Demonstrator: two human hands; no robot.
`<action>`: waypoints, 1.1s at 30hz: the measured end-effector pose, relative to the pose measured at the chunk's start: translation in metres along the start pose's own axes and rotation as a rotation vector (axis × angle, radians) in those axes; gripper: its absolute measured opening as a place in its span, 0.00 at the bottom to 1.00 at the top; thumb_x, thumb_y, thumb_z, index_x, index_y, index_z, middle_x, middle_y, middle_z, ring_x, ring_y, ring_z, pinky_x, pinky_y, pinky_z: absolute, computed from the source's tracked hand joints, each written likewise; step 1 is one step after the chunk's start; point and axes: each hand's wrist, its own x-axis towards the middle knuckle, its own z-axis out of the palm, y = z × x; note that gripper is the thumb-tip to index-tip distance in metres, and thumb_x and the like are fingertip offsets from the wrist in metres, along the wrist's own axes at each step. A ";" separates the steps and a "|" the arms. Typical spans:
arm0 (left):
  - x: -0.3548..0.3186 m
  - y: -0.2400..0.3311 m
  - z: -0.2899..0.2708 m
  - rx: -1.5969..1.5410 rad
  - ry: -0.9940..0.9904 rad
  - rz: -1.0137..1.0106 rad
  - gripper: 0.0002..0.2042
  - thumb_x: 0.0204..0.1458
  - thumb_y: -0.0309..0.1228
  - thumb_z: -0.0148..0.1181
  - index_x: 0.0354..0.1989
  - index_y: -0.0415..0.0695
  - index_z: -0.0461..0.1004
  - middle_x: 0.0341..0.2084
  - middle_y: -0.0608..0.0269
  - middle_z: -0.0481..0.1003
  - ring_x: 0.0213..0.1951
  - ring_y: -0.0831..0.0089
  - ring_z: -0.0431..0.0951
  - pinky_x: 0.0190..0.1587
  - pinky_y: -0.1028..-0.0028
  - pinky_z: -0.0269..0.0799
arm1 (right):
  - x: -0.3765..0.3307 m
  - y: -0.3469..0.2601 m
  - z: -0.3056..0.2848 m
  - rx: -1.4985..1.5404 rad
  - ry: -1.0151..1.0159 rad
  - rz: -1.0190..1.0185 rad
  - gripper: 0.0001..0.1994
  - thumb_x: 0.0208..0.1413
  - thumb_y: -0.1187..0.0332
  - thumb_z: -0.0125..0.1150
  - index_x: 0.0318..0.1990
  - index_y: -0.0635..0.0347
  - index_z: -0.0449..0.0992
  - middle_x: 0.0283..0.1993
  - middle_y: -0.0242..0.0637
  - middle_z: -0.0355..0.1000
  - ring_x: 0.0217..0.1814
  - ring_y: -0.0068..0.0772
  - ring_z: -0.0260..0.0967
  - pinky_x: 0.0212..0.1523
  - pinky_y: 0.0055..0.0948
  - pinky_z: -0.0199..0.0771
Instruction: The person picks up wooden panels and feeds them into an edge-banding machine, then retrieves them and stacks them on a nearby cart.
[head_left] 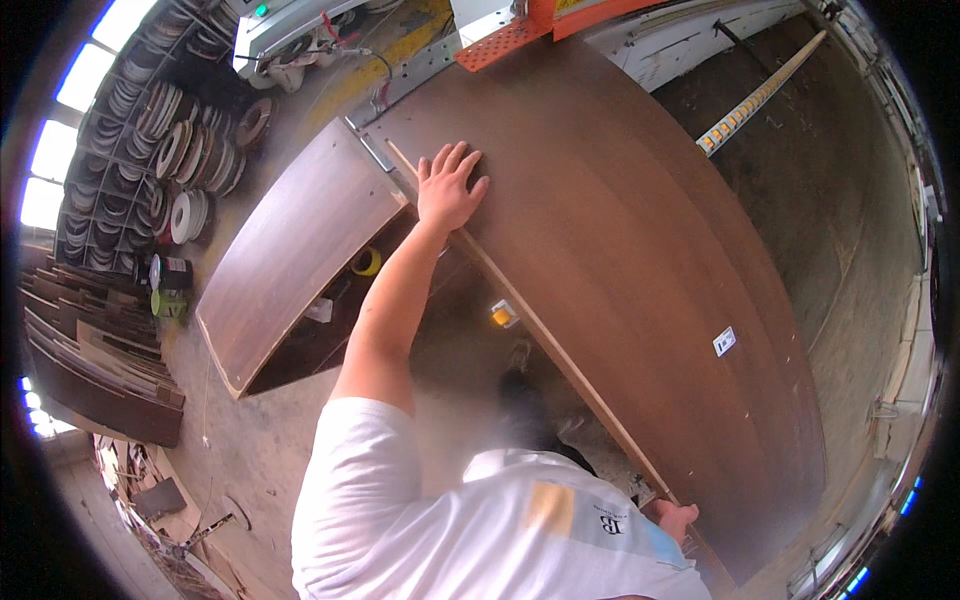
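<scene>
A large brown wood-grain panel (610,230) stretches from the machine at the top down to the lower right, with a small white label (724,341) on its face. My left hand (450,187) lies on the panel close to its left edge, fingers spread and palm down. At the panel's lower edge, beside my body, my right hand (675,518) is closed around the rim; some of its fingers are hidden. A smaller brown wooden top (300,250) stands left of my left arm, with an open shelf space beneath it.
An orange machine part (510,45) overhangs the panel's far end. A strip of yellow rollers (762,95) runs at the upper right. Edge-banding rolls (185,150) fill a rack at the left, above stacked boards (95,350). Buckets (170,285) stand on the floor between.
</scene>
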 end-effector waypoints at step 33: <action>-0.279 0.233 0.131 -0.608 -1.112 0.464 0.17 0.60 0.35 0.59 0.56 0.44 0.75 0.54 0.56 0.76 0.54 0.60 0.77 0.59 0.65 0.70 | 0.054 0.345 -0.158 -1.615 -0.573 -0.746 0.14 0.49 0.66 0.62 0.45 0.46 0.80 0.37 0.44 0.79 0.42 0.59 0.76 0.41 0.49 0.76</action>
